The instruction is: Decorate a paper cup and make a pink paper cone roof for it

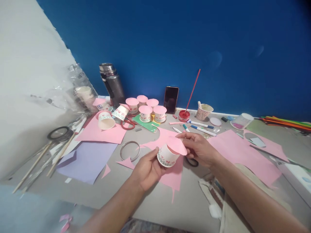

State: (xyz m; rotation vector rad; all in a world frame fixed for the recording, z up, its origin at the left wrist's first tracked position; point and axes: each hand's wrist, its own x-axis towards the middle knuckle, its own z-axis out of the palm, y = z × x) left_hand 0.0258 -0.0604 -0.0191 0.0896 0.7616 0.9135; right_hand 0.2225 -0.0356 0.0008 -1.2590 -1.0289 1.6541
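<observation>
My left hand (149,170) is wrapped around a white paper cup (167,157) decorated with red flowers and green grass strokes. The cup is tilted a little, above the middle of the table. Over its top sits a pink paper cone roof (177,145). My right hand (196,149) pinches the right edge of that roof between thumb and fingers. Beneath both hands lies a cut sheet of pink paper (176,179). Behind them stand several finished-looking cups with pink roofs (145,111), and one roofed cup (106,121) lies on its side.
At the back are a dark flask (113,84), a phone (171,99) and a red pot with a stick (184,115). Markers (202,130) lie to the right. Purple paper (87,161), a tape ring (130,150) and wooden sticks (60,153) are on the left.
</observation>
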